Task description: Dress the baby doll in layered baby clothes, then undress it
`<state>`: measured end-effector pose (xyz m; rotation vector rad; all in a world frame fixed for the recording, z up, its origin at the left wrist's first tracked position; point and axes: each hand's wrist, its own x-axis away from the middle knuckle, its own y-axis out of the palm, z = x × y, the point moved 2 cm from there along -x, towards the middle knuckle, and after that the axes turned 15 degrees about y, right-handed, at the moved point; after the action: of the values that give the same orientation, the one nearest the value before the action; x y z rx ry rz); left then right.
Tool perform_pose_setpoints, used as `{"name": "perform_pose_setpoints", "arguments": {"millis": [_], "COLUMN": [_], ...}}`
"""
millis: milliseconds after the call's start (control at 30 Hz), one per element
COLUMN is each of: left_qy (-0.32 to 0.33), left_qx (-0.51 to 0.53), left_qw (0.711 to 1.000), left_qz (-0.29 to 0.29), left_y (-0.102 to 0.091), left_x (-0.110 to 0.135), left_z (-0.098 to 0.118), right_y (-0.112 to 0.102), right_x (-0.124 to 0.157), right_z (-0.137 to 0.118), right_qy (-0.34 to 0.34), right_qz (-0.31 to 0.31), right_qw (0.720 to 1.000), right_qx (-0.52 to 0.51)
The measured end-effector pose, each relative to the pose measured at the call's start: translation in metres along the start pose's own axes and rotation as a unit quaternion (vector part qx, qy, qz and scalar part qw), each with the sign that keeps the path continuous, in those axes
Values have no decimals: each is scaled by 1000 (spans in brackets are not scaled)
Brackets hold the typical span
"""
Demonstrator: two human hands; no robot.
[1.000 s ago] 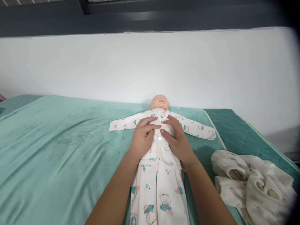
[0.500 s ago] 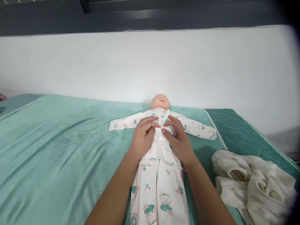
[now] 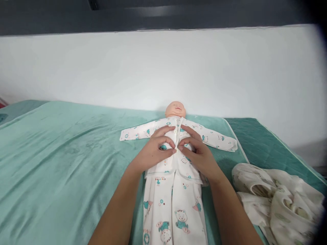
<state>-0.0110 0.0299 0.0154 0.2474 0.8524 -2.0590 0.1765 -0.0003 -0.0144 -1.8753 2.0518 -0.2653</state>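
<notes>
A baby doll (image 3: 175, 109) lies on its back, dressed in a white baby jacket (image 3: 187, 168) and matching trousers (image 3: 162, 204) printed with teal and pink animals. On the chest, my left hand (image 3: 155, 149) pinches the jacket's front edge between thumb and forefinger. Opposite it, my right hand (image 3: 199, 153) pinches the other edge, the fingertips of both hands nearly meeting at a small white button (image 3: 176, 150). An upper button (image 3: 175, 131) shows between my hands, below the doll's neck. Both jacket sleeves stretch out sideways, and no doll hands show at the cuffs.
Light green plush cloth (image 3: 63, 163) covers the surface under the doll. Crumpled white clothing (image 3: 278, 204) with a leaf print lies at the right. Behind the doll's head rises a white wall (image 3: 153, 68), and a darker green quilted cover (image 3: 270, 143) shows at the right.
Both hands have moved down the jacket front, from above the lower button to that button. The front edges above now lie straighter, and the upper button has come into view.
</notes>
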Motion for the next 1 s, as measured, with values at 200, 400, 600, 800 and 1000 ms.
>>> {"name": "perform_pose_setpoints", "arguments": {"millis": [200,400,600,800,1000], "left_qy": [16,30,25,23,10], "left_qx": [-29,-45,-30,-31,-28], "left_qw": [999,998,999,999,1000], "left_qz": [-9,-9,-6,-3,7], "left_y": [0,-1,-1,-1,0], "left_x": [-2,-2,-1,-1,-1], "left_z": [0,-2,-3,-4,-1], "right_y": [-1,-2,-5,-4,0], "right_x": [1,2,1,3,3], "right_z": [0,1,1,0,1], "right_qy": [-10,-7,-9,-14,-11], "right_qz": [-18,-27,-40,-41,-11], "right_qw": [1000,1000,999,999,1000], "right_qx": [10,6,9,13,4]}}
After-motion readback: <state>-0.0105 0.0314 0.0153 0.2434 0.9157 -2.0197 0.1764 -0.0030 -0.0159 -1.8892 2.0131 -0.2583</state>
